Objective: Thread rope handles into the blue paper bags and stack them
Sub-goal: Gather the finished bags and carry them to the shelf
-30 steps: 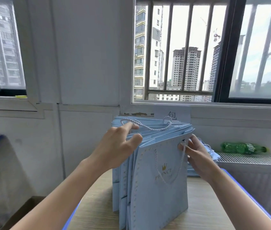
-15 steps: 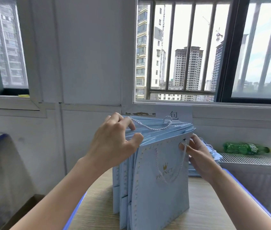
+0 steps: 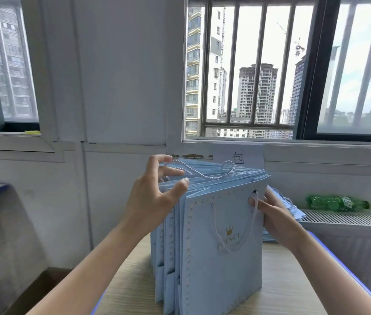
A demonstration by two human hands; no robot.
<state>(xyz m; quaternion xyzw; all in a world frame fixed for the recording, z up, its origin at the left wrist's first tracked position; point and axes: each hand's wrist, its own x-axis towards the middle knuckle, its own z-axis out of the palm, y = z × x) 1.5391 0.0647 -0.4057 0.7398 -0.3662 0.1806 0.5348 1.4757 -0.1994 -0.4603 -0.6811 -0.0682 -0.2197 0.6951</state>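
Several light blue paper bags (image 3: 220, 264) stand upright in a pack on the wooden table (image 3: 286, 283). The front bag bears a gold crown logo, and a white rope handle (image 3: 232, 242) hangs in a loop down its face. My right hand (image 3: 270, 214) grips the pack's right edge, thumb pressed on the rope at the front bag's right hole. My left hand (image 3: 157, 194) rests on the bags' top left corner with fingers spread among the top edges. A second rope handle (image 3: 205, 173) arches over the rear bags, one end by my left fingertips.
More blue bags and loose ropes (image 3: 289, 208) lie behind my right hand. A green plastic bottle (image 3: 336, 203) lies on the radiator (image 3: 348, 221) at the right. A paper sign (image 3: 239, 155) leans under the window. A cardboard box (image 3: 41, 289) sits low at left.
My left hand has shifted along the bags' top edges, its fingers lifting and spreading near the rear rope. My right hand keeps its hold at the front bag's right hole.
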